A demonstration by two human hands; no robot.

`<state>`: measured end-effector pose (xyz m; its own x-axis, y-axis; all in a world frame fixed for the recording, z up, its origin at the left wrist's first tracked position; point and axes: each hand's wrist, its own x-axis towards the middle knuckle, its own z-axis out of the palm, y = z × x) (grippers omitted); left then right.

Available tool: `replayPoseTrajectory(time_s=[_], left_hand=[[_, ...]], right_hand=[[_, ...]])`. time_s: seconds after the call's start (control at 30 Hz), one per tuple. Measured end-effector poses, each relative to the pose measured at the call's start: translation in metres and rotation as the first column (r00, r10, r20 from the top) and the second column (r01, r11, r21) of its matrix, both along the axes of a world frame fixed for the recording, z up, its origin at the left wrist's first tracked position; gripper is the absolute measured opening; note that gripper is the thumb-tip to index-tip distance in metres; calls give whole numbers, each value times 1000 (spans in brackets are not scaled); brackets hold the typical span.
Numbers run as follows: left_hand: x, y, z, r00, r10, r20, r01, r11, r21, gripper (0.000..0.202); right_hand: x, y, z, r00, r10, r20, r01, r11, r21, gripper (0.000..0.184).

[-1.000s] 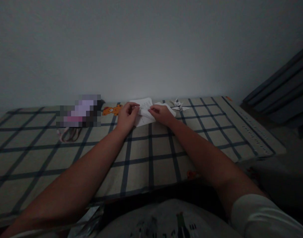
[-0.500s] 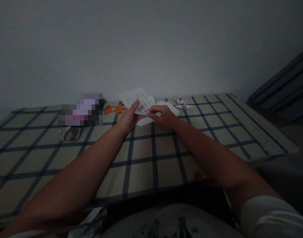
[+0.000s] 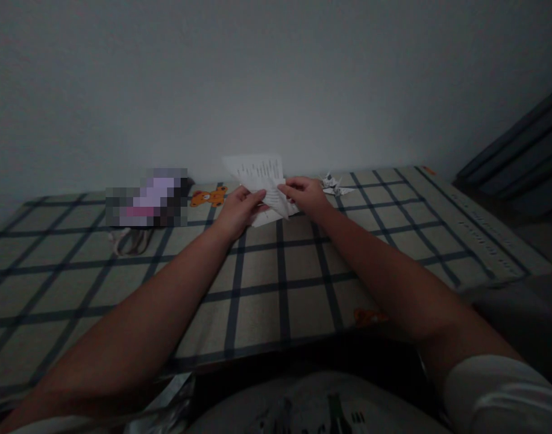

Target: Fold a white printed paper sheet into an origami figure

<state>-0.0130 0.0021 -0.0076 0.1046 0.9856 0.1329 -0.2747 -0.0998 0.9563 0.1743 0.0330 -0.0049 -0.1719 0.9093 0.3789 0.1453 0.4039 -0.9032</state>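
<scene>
Both of my hands hold a printed sheet of paper (image 3: 260, 172), white with lines of dark text, above the far part of the table. My left hand (image 3: 240, 208) grips its lower left side, thumb on top. At the right edge, my right hand (image 3: 305, 191) pinches the paper between thumb and fingers. The sheet looks bent or folded, with a flap slanting down between the hands. More white paper (image 3: 264, 218) shows just beneath it. Folded paper figures (image 3: 334, 185), made from printed paper, lie just right of my right hand.
A checked tablecloth (image 3: 258, 289) with bear prints (image 3: 208, 196) covers the table, which meets a plain wall (image 3: 276, 78). On the left lies a blurred-out purple and dark object (image 3: 153, 199) with a pale loop (image 3: 129, 242). Dark folded fabric (image 3: 524, 150) hangs at right.
The sheet has turned and its upper part now stands straighter, with a flap folded downward. My right hand has moved slightly up and right along its edge; my left hand stays nearly in place.
</scene>
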Motion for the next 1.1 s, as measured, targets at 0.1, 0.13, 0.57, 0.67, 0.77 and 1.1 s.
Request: replayPoseTrajectory(time_s=[0.1,0.13,0.57,0.67,0.77,1.1], left_hand=[[1,1,0,999,36,9,-36,998,-41,27],[1,1,0,999,42,1,-42,998,-53,26],[0,-2,2,1000,2,-11,-3,998,-57,32],[0,0,2,1000,10,8,-10,999,-48,29],[-1,2,0,998,63,-16,-63,998,-1,27],[-3,4,-2,998,57,0,-57,998,-18,24]], right_hand=[[-4,-2,3,991,16,-134,-26,997,-71,33],[-5,-2,4,989,16,-144,-30,995,-93,34],[-4,-1,1,994,58,-87,-71,986,-150,28],[-1,-1,0,998,50,-44,-54,993,-107,30],[-1,-2,0,999,47,-13,-48,996,-81,30],[-2,-4,5,999,-1,51,5,997,-79,28]])
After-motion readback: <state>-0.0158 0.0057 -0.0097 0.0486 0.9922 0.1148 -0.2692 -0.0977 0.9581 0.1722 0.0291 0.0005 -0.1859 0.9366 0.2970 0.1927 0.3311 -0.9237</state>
